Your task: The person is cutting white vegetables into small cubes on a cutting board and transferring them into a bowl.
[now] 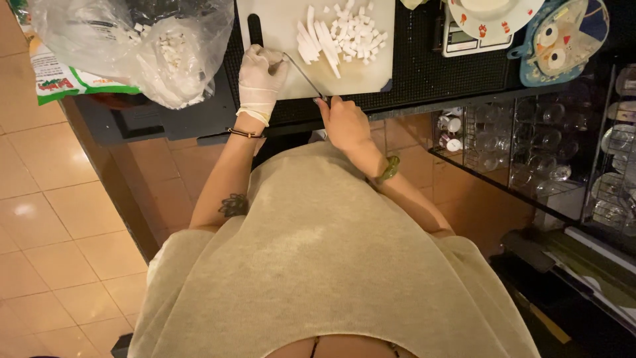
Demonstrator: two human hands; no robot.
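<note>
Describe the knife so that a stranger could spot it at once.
Find the white cutting board on the black counter mat. At its near edge a thin knife runs between the gloved left hand and the bare right hand. It is the only slim dark line there.

Gloved left hand (260,74) and bare right hand (344,122) on a knife (301,74) over white cutting board (278,26), diced white pieces (354,33) beyond.

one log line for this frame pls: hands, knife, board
left hand: gloved, touching knife blade | right hand: bare, gripping knife handle | cutting board: white strips and cubes | plastic bag: left of board
</note>
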